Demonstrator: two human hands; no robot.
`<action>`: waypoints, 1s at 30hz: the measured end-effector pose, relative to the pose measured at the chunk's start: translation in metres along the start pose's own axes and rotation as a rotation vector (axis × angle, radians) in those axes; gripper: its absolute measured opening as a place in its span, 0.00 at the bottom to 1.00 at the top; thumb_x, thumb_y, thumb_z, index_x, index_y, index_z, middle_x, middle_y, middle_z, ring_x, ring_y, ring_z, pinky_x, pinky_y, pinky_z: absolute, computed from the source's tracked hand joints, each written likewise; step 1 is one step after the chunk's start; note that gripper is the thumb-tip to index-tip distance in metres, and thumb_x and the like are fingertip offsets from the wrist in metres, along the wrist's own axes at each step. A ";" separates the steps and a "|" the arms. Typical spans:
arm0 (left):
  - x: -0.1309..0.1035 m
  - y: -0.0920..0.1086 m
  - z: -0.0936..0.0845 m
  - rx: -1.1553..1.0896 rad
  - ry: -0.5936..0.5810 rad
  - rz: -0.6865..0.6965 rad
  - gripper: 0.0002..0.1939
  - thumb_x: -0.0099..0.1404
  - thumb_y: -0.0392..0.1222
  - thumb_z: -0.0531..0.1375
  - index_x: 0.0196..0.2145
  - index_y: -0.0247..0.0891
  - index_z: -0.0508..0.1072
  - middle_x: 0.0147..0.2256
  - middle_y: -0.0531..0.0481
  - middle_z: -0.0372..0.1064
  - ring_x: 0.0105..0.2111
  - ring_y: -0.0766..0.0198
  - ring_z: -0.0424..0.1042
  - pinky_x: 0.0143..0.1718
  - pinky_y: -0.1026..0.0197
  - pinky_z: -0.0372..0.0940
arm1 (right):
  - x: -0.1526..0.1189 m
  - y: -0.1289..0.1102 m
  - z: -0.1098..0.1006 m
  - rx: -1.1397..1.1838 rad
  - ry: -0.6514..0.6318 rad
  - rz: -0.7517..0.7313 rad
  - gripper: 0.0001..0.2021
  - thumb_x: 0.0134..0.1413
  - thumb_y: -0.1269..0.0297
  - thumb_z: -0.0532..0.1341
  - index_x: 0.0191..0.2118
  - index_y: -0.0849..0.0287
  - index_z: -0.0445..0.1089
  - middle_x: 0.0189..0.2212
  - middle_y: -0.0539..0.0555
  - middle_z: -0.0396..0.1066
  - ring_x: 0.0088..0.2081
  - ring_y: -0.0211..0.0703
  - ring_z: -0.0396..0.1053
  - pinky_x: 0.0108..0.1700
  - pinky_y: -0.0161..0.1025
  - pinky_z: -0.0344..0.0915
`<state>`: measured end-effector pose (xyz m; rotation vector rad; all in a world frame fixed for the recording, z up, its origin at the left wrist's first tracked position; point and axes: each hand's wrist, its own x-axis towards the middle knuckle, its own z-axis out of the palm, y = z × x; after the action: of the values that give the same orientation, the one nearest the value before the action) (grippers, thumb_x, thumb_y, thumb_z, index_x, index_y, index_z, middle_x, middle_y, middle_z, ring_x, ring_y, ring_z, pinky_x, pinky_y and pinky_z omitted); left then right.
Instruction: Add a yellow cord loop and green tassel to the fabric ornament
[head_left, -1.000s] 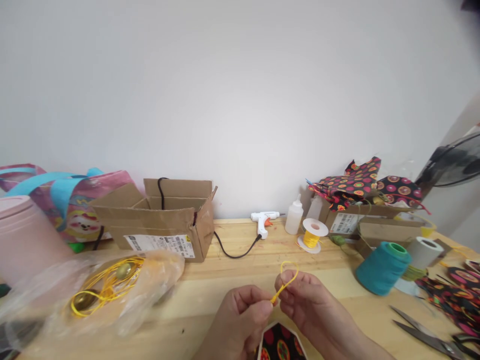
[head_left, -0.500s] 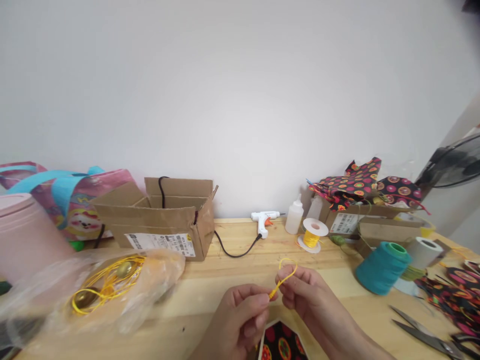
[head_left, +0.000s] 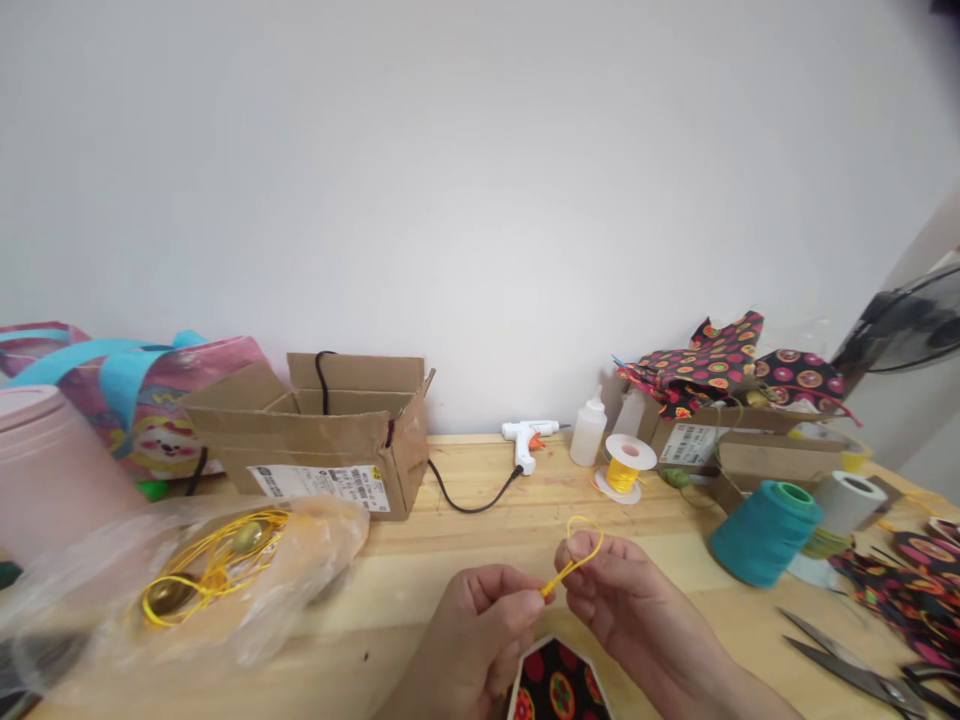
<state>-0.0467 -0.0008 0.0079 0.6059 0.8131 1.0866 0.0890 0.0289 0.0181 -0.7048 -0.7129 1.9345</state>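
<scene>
A thin yellow cord (head_left: 583, 522) forms a small loop between my two hands, near the front middle of the table. My left hand (head_left: 491, 622) pinches the cord between thumb and forefinger at the base of the loop. My right hand (head_left: 630, 600) grips the loop's right side with thumb and fingers. Just below them is a dark patterned fabric piece (head_left: 561, 685) with a pale edge, partly cut off by the frame; whether the cord is joined to it cannot be seen.
Scissors (head_left: 851, 670) lie open at the right, near a teal thread cone (head_left: 765, 535). Behind stand a spool of yellow cord (head_left: 624, 470), a white squeeze bottle (head_left: 589, 432) and a glue gun (head_left: 527, 440). A cardboard box (head_left: 330, 440) and a plastic bag (head_left: 300, 580) occupy the left.
My right hand has shifted slightly right, and the yellow loop has moved a little right with it. My left hand keeps its pinch.
</scene>
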 end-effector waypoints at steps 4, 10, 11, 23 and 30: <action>-0.001 -0.001 0.001 -0.051 0.010 0.015 0.10 0.40 0.40 0.65 0.14 0.34 0.68 0.06 0.65 0.46 0.09 0.80 0.38 0.10 0.72 0.33 | 0.000 0.000 0.000 0.003 -0.012 -0.003 0.10 0.28 0.66 0.68 0.17 0.65 0.66 0.17 0.47 0.56 0.19 0.28 0.49 0.21 0.26 0.49; 0.001 -0.002 -0.004 -0.081 -0.025 -0.032 0.10 0.41 0.40 0.65 0.16 0.34 0.68 0.07 0.65 0.46 0.09 0.81 0.38 0.09 0.73 0.33 | 0.001 0.000 -0.001 0.046 -0.025 0.008 0.09 0.30 0.68 0.67 0.17 0.65 0.66 0.17 0.47 0.57 0.19 0.28 0.50 0.20 0.26 0.48; 0.002 -0.002 -0.005 -0.089 -0.028 -0.042 0.09 0.42 0.40 0.65 0.17 0.34 0.68 0.08 0.64 0.46 0.09 0.81 0.38 0.10 0.73 0.33 | 0.002 0.001 -0.002 0.044 -0.023 0.019 0.09 0.31 0.68 0.67 0.18 0.64 0.65 0.16 0.46 0.56 0.19 0.28 0.49 0.20 0.26 0.48; 0.003 -0.002 -0.007 0.001 -0.021 -0.080 0.08 0.45 0.40 0.62 0.21 0.31 0.71 0.09 0.66 0.43 0.10 0.80 0.36 0.10 0.72 0.32 | 0.009 0.008 -0.008 0.050 -0.036 0.069 0.07 0.34 0.68 0.65 0.20 0.64 0.65 0.16 0.46 0.56 0.20 0.29 0.53 0.23 0.28 0.51; 0.003 -0.003 -0.006 -0.020 0.018 -0.066 0.10 0.42 0.42 0.64 0.19 0.32 0.71 0.08 0.66 0.43 0.10 0.81 0.36 0.10 0.72 0.32 | 0.005 0.005 -0.003 0.105 0.011 0.077 0.08 0.29 0.71 0.66 0.17 0.64 0.64 0.16 0.46 0.59 0.19 0.28 0.53 0.21 0.27 0.50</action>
<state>-0.0498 0.0009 0.0016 0.5499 0.8317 1.0402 0.0864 0.0316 0.0122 -0.6864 -0.5808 2.0213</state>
